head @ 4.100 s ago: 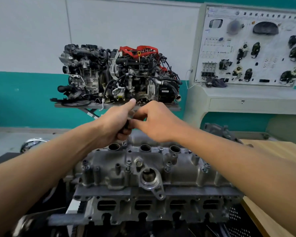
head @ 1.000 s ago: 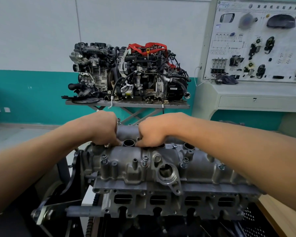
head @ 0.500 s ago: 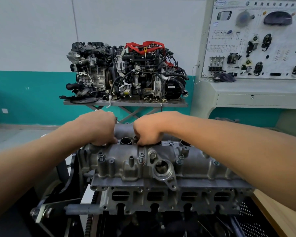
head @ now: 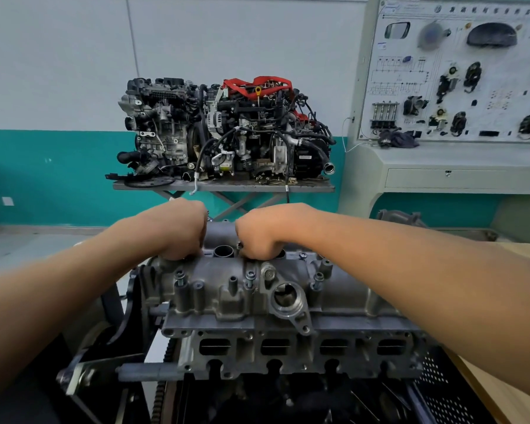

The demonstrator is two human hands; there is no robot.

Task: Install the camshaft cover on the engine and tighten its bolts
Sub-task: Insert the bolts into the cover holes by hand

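The grey cast camshaft cover (head: 227, 286) sits on the cylinder head (head: 288, 347) of the engine in front of me. Bolts (head: 250, 276) stand in bosses along its near edge. My left hand (head: 178, 231) and my right hand (head: 263, 231) are on the cover's top, either side of an open spark plug well (head: 223, 251). Both have their knuckles towards me and their fingers curled down at the far bolt row. Each appears to pinch a bolt, but the fingertips are hidden under the hands.
Two display engines (head: 227, 127) stand on a metal table (head: 224, 187) behind. A training board (head: 453, 75) with car parts fills the right wall. A wooden bench (head: 517, 393) and a black perforated tray (head: 441, 393) lie at right. A stand bracket (head: 104, 368) juts out at left.
Four seconds ago both hands were raised together above the cover, the right pinching at something in the left fist. They have since dropped apart onto the cover and barely moved in the last second.
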